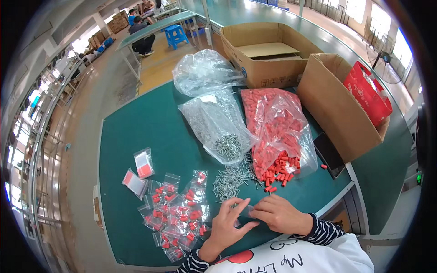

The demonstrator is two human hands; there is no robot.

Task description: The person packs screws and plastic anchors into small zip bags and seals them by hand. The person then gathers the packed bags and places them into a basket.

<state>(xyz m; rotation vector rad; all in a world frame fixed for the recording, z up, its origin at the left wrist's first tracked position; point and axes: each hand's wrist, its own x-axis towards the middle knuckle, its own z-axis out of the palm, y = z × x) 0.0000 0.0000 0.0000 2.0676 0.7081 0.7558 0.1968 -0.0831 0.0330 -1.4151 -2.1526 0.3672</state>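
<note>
Near the table's front edge, my right hand (283, 215) is closed, its fingers pinching a small clear plastic bag (247, 211). Facing it, my left hand (229, 227) curves around the bag's other side with thumb and forefinger apart; part of the bag is hidden behind the fingers. Just beyond my hands lies a loose heap of small metal screws (231, 181). To its right, red plastic plugs (283, 167) spill from a large clear bag (275, 123). Left of my left hand, several small filled bags (175, 209) holding red plugs lie in a pile.
Two stacks of flat small bags (144, 163) lie at the left. Farther back are a clear bag of screws (223, 127) and a crumpled clear bag (205, 73). Cardboard boxes (337, 109) stand at the back right, beside a dark flat device (328, 155). People sit far off.
</note>
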